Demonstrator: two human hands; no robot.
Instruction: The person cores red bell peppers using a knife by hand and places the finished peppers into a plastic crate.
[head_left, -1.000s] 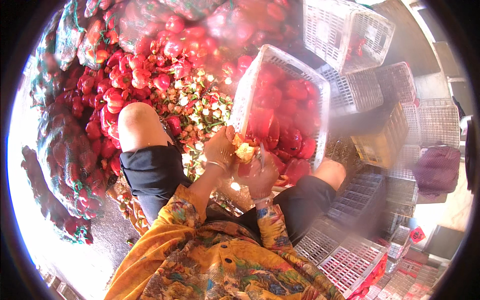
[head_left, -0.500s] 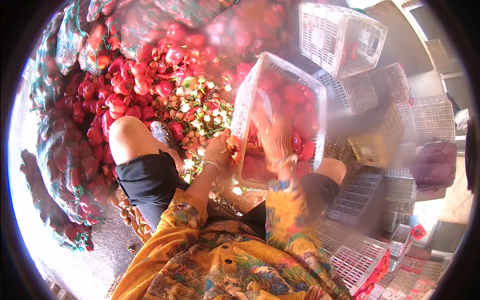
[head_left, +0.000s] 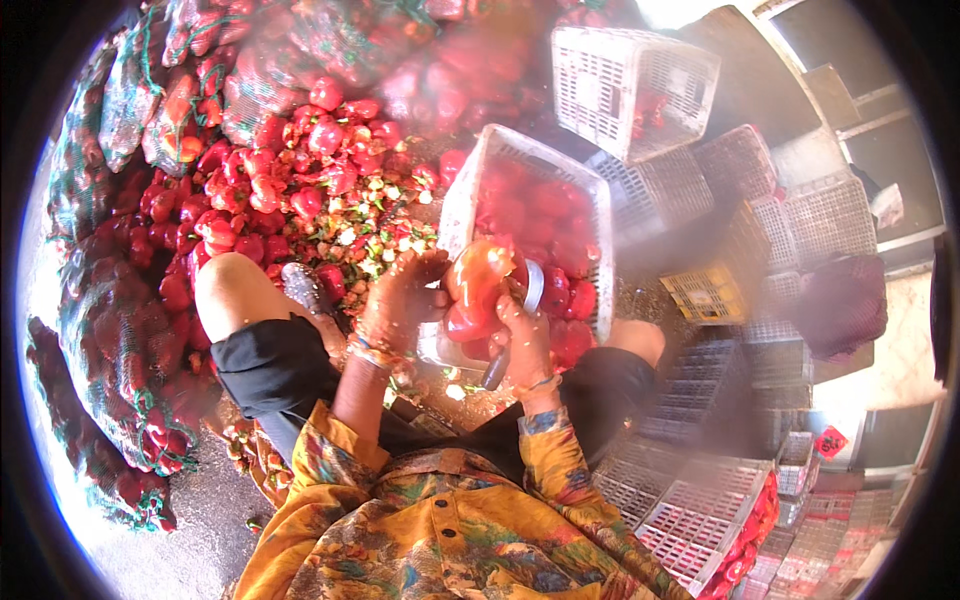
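Over the near left corner of a white plastic crate (head_left: 602, 250), I hold a glossy red bell pepper (head_left: 475, 285) between my hands. My left hand (head_left: 400, 300) is against the pepper's left side, fingers and thumb curled towards it. My right hand (head_left: 525, 340) is closed round the dark handle of a knife (head_left: 495, 371), its thumb by the pepper. The tool's pale curved blade shows right of the pepper; its tip is partly hidden. Many red peppers (head_left: 560, 215) lie in the crate, blurred by haze on the lens.
Loose red peppers (head_left: 265, 190) and green-white cores (head_left: 385, 215) cover the ground ahead and left. Filled net sacks (head_left: 120, 330) line the left side. On the right stand empty-looking crates (head_left: 635, 90), a yellow crate (head_left: 700, 295) and stacked crates (head_left: 700, 520). My knees flank the work.
My right hand has come up out of the crate with the knife, and my hands are now together at a whole-looking pepper. The view has shifted slightly, moving the crate left in the picture.
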